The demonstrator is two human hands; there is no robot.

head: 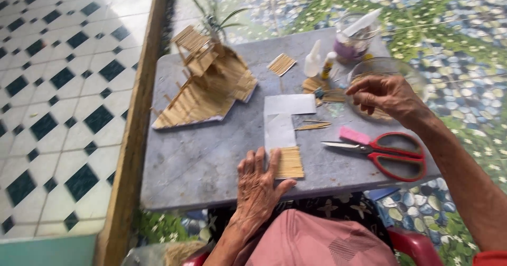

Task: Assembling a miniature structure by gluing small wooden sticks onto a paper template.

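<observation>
Fingers of the left hand [259, 184] lie flat and spread, pressing the stick panel [289, 162] at the near table [195, 165] edge; its sticks run away from the person. The right hand [385, 96], fingertips pinched over the clear bowl [409, 70], is well apart; whether it holds anything cannot be told.

The left hand [260, 184] lies palm down, its back turned up, fingers stretched forward and close together, thumb spread out to the right. Its wrist and forearm run back toward the body at the lower edge. The right hand [385, 96] is raised and reaches forward, wrist bent, fingers curled with the tips drawn toward the thumb. Its bare forearm slants down to the lower right.
</observation>
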